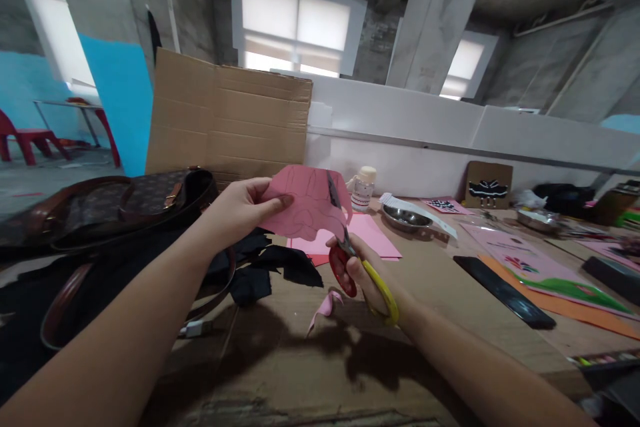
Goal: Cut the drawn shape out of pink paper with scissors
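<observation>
My left hand pinches the left edge of a pink paper sheet, thumb on the near face. Pencil outlines are drawn on the sheet, and its lower edge is cut in a wavy line. In my right hand are scissors with one red and one yellow handle loop. Their dark blades point upward at the right side of the sheet, where a narrow strip curves away. Below, a curled pink paper scrap lies on the cardboard-covered table.
At left are a brown patterned handbag and black cloth pieces. Pink sheets lie behind my hands. A bottle, a metal bowl, a black phone-like slab and a pink picture sit to the right. Cardboard stands behind.
</observation>
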{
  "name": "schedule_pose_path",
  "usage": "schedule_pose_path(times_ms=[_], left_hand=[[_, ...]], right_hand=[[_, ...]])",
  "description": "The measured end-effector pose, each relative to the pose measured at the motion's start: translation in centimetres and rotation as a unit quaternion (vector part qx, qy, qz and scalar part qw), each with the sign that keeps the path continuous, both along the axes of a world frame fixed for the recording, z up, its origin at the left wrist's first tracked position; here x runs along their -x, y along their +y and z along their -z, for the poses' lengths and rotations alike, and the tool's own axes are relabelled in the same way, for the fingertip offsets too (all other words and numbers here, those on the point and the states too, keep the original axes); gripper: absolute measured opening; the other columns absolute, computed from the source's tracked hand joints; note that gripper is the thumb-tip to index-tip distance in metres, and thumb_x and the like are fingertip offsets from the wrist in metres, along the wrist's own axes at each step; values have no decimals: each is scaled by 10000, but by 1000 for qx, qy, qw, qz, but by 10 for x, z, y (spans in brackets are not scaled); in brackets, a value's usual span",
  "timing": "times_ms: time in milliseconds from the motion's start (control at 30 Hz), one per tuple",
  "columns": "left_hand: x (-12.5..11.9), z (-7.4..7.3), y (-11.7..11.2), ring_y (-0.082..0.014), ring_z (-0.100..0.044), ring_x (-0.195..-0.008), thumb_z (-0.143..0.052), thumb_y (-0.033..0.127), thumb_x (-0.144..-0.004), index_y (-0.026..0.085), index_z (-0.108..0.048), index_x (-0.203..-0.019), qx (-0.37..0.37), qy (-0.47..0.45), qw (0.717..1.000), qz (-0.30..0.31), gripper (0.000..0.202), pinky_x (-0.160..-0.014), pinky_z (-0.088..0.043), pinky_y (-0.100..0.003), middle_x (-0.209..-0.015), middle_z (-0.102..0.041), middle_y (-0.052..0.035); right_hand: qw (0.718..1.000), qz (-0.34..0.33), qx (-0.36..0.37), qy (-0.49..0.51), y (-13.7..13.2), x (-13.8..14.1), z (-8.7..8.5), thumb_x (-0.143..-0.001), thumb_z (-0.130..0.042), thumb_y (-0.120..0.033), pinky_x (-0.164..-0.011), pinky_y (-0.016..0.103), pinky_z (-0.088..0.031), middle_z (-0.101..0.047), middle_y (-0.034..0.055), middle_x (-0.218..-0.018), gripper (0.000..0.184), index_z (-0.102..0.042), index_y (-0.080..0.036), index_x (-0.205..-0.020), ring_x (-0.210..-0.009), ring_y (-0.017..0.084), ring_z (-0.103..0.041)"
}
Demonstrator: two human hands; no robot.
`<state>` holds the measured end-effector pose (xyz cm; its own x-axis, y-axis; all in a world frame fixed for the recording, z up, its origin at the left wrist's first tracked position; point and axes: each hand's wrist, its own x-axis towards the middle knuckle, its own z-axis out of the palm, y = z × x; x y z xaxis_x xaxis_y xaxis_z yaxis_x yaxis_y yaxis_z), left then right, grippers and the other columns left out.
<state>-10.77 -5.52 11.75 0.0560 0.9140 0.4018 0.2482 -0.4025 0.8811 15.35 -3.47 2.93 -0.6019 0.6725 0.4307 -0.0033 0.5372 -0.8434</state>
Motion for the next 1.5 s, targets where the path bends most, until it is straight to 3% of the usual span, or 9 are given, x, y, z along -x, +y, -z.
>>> schedule_pose_path(times_ms=[167, 567, 1300, 1500], left_hand=[[-9, 2, 1, -222, -718, -883, -796, 439, -754, 193, -751, -1051, 31, 10, 998, 45, 389, -788, -587, -323, -1008, -774, -62], [-9, 5, 2, -226, -721, -871, -732, 513, -797, 207, -758, -973, 23, 38, 998, 37, 353, -771, -588, -323, -1003, -774, -71], [-10, 6, 4, -256, -716, -883, -754, 533, -759, 211, -774, -940, 24, 47, 998, 30, 369, -791, -594, -373, -968, -778, -74], [-11, 5, 3, -236, -718, -867, -769, 492, -759, 220, -779, -930, 23, 44, 998, 29, 322, -770, -589, -332, -981, -781, -65]], right_hand=[[999, 32, 1, 36, 2, -3, 0, -936, -466, -684, -480, 246, -343, -456, -24, -733, 575, -487, -199, -1245, -530, 110, -384], [999, 30, 27, -18, -7, -3, -14, -874, -496, -744, -470, 274, -352, -402, -28, -684, 600, -518, -240, -1199, -537, 142, -351], [999, 5, 29, -40, -4, -4, -15, -850, -424, -810, -492, 300, -360, -404, -9, -715, 690, -495, -249, -1246, -554, 162, -350], [999, 17, 20, -39, -6, -3, -18, -874, -433, -778, -491, 307, -384, -418, -8, -698, 633, -512, -246, -1207, -549, 166, -362]])
